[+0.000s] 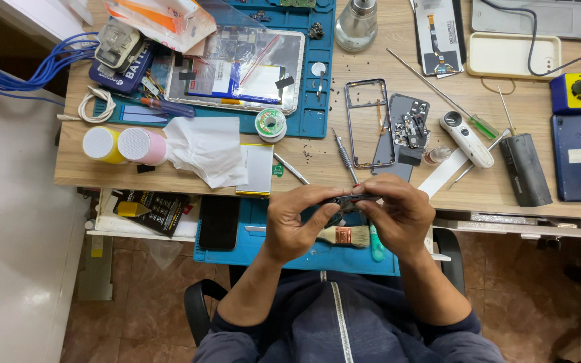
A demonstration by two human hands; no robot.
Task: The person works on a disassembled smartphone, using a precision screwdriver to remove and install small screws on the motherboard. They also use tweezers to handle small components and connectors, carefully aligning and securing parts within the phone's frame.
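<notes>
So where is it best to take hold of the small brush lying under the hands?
Take the brush by its handle end, which is hidden under the left hand, coming from the left. It lies flat along the blue mat with the tan bristles spreading rightward, so gripping the bristles would bend them.

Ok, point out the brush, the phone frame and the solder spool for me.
brush [352,236], head view, on its pale bristles below the hands.
phone frame [354,128], head view, on its left side rail.
solder spool [270,124], head view, on its round top face.
</notes>
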